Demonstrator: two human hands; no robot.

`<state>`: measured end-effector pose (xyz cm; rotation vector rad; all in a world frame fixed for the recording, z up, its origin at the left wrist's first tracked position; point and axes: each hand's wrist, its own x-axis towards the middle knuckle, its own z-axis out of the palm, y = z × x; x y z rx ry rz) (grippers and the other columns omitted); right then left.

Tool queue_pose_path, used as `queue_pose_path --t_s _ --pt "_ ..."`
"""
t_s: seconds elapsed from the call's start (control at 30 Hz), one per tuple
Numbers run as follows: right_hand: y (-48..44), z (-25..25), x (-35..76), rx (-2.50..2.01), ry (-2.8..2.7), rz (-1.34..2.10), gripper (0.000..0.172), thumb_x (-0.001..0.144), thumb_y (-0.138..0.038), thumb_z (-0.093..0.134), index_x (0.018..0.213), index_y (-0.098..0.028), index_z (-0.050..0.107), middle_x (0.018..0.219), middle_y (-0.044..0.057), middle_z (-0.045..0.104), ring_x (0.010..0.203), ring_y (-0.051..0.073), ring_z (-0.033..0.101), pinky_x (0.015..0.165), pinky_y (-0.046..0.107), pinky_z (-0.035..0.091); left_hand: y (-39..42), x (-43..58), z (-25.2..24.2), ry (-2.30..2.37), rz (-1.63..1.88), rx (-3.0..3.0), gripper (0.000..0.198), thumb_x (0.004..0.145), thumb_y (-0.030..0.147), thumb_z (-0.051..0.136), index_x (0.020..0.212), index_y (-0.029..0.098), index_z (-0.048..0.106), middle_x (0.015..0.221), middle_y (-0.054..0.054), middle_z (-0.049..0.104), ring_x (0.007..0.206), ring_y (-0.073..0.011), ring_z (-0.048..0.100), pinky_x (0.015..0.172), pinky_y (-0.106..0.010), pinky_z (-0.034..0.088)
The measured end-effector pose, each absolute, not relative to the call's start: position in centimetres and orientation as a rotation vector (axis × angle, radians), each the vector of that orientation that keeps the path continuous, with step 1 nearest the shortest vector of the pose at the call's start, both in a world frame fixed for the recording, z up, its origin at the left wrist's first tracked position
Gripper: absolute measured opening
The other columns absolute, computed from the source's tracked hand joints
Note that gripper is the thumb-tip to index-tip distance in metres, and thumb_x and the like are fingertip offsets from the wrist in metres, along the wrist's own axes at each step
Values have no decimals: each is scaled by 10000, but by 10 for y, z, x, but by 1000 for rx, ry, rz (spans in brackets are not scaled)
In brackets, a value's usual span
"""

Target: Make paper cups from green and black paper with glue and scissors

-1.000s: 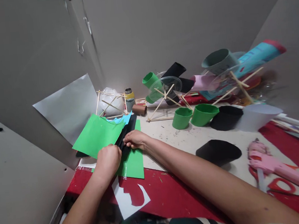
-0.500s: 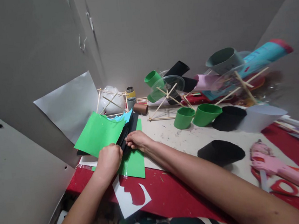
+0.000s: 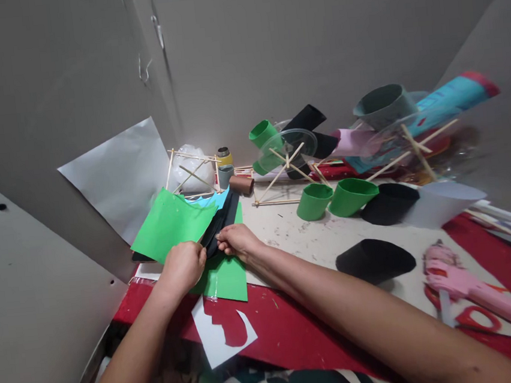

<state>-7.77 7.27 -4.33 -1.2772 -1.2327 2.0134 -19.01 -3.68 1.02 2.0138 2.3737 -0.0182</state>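
My left hand [image 3: 185,266] is closed at the lower right corner of a green paper sheet [image 3: 170,221], which is raised at a tilt. Close beside it, my right hand [image 3: 237,241] pinches a piece of black paper [image 3: 216,228] lying under the green sheet's edge. Light blue paper [image 3: 211,200] with a ragged edge peeks out behind. Beneath both hands lies another green sheet [image 3: 225,281] in a clear sleeve or with tape on it. My fingertips are partly hidden.
Green paper cups [image 3: 314,202] and a black paper tube [image 3: 375,260] stand to the right. Behind is a stick wheel frame [image 3: 287,158]. A pink glue gun [image 3: 453,275] and red-handled scissors [image 3: 478,319] lie at right. A cut white paper [image 3: 216,346] overhangs the front edge.
The raised green sheet has tipped slightly, and my left hand has shifted a little to the left. My right hand keeps its pinch. The view has moved slightly.
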Motion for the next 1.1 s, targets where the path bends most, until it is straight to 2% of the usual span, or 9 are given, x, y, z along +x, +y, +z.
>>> queue_pose_path --t_s 0.43,0.83,0.9,0.97,1.03,1.1 --pt "56 -32 -36 -1288 -1253 1845 304 967 -324 614 1220 -155 598 1196 92 626 984 221 650 824 413 568 -41 -186 7 2386 -7 1998 365 970 279 399 880 184 740 951 -132 754 883 -248 706 732 -304 459" --pt "32 -30 -41 -1431 -1473 1769 262 975 -325 604 1166 -147 613 1088 68 655 864 181 665 733 353 582 -48 -175 4 2406 -26 2040 401 981 268 371 891 136 739 936 -160 728 862 -247 705 752 -315 488" --pt "26 -23 -31 -1423 -1526 1712 224 979 -324 600 1103 -138 626 990 43 666 764 147 657 666 307 574 -49 -176 3 2402 -19 2044 401 985 271 369 894 143 738 943 -155 727 861 -242 704 754 -312 488" --pt "19 -13 -13 -1395 -1577 1649 195 979 -316 599 951 -128 640 787 -9 647 579 98 599 538 234 522 -50 -177 2 2393 -14 2044 396 984 264 372 890 147 738 943 -153 729 864 -240 703 759 -312 488" --pt "10 -1 13 -1337 -1613 1584 293 948 -308 611 707 -142 609 541 -46 556 409 82 499 413 194 417 -50 -177 0 2381 -8 2045 392 980 252 376 879 144 738 941 -155 730 863 -247 702 758 -320 489" --pt "0 12 45 -1292 -1615 1513 335 863 -383 673 618 -168 599 493 -33 554 375 96 486 379 203 400 -49 -177 -2 2371 1 2048 391 974 238 378 864 138 739 933 -162 728 859 -261 701 751 -334 490"
